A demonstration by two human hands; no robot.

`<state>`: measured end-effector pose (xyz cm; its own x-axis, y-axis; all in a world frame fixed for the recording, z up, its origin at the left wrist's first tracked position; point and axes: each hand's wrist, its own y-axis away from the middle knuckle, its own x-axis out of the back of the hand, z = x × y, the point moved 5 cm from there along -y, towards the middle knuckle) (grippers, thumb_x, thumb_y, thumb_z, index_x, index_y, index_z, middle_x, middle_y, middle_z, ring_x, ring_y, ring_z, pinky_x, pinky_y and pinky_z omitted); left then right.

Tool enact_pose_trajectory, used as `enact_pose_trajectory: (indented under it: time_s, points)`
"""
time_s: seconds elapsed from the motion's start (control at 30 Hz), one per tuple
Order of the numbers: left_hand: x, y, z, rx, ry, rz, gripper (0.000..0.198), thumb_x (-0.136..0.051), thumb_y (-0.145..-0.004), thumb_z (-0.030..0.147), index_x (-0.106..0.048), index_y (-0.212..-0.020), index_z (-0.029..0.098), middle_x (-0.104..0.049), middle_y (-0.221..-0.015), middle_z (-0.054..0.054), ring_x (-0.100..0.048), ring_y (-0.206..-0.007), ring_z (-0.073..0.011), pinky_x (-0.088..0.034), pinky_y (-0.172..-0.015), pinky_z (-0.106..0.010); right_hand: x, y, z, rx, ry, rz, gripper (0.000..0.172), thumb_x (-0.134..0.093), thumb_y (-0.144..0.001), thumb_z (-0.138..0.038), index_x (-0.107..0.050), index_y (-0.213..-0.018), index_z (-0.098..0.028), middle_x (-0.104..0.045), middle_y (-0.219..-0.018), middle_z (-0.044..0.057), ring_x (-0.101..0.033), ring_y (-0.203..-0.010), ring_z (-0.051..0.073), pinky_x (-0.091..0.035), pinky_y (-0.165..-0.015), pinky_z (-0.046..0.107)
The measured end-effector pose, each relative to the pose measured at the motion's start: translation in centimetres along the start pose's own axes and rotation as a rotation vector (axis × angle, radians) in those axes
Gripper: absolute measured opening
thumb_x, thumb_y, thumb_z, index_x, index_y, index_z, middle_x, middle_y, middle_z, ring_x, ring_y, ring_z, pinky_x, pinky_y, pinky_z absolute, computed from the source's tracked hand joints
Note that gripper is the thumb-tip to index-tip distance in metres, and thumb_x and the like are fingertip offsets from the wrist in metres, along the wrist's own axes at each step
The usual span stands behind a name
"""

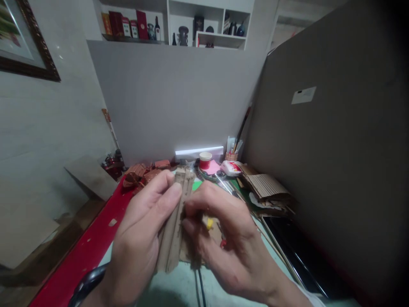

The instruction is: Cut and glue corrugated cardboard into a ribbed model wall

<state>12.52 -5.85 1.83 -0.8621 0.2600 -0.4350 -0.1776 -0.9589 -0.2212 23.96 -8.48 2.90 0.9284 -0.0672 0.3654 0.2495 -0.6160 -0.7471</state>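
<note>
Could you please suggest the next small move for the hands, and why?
Perhaps the bare right hand should pinch lightly at the rough right edge of the long brown cardboard piece, since it is curled close to that edge and the bare left hand grips the opposite side.

Left grip (140, 226): most fingers hidden behind the brown strip (174, 230); forearm cut off by the lower edge. Right grip (230, 230): fingertips blurred and in shadow at the strip's side, so what they pinch, if anything, cannot be told. The yellow piece (209, 224) and red piece (223, 243) are partly covered by the right grip (identity unclear for both). The framed picture (41, 42) is cut off at upper left. Print on the white label (303, 95) is too small to read.
</note>
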Motion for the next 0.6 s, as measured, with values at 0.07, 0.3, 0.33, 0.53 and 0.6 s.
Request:
enact_pose_trajectory:
  time_s: [0.07,0.3,0.33,0.53,0.6]
  points:
    - [0.3,0.1,0.1,-0.011,-0.035,0.021,0.006,-0.069,-0.087,0.029,-0.071,-0.089,0.024,-0.061,-0.073,0.004,-0.057,-0.059,-0.0084,-0.047,-0.050,-0.011,0.0,0.0,0.2,-0.014,-0.029,0.018,0.011,-0.058,-0.083,-0.007,-0.055,-0.082,-0.018,-0.052,-0.079,-0.002,-0.049,-0.072,0.011,-0.041,-0.065,0.027]
    - [0.5,-0.1,0.0,-0.015,0.001,0.039,0.009,-0.068,-0.089,0.031,-0.072,-0.095,0.026,-0.064,-0.078,0.003,-0.056,-0.059,-0.0082,-0.047,-0.049,-0.011,0.0,0.2,0.8,-0.110,-0.095,0.062,0.010,-0.062,-0.088,-0.018,-0.054,-0.084,-0.023,-0.058,-0.079,-0.003,-0.056,-0.073,0.013,-0.046,-0.069,0.029]
    - [0.4,-0.2,0.0,-0.022,0.011,0.037,0.007,-0.068,-0.089,0.030,-0.072,-0.093,0.026,-0.061,-0.074,0.003,-0.053,-0.056,-0.0077,-0.045,-0.047,-0.011,0.0,0.2,0.8,-0.133,-0.115,0.067,0.012,-0.063,-0.088,-0.020,-0.053,-0.084,-0.024,-0.058,-0.079,-0.003,-0.057,-0.072,0.013,-0.047,-0.069,0.030]
    - [0.1,0.2,-0.1,-0.135,-0.036,0.034,0.028,-0.065,-0.091,0.033,-0.057,-0.066,0.022,-0.047,-0.063,0.005,-0.042,-0.054,-0.0093,-0.039,-0.045,-0.015,-0.5,1.0,1.0,-0.259,-0.150,0.114,0.015,-0.060,-0.093,-0.026,-0.045,-0.095,-0.027,-0.052,-0.079,-0.004,-0.053,-0.066,0.012,-0.048,-0.061,0.027]
    - [0.0,0.6,-0.4,-0.124,-0.059,0.080,0.022,-0.064,-0.092,0.037,-0.060,-0.074,0.024,-0.051,-0.067,0.004,-0.048,-0.057,-0.0108,-0.042,-0.047,-0.017,-0.9,1.2,0.9,-0.222,-0.092,0.106,0.012,-0.053,-0.096,-0.024,-0.045,-0.104,-0.029,-0.055,-0.083,-0.003,-0.056,-0.068,0.012,-0.050,-0.061,0.026]
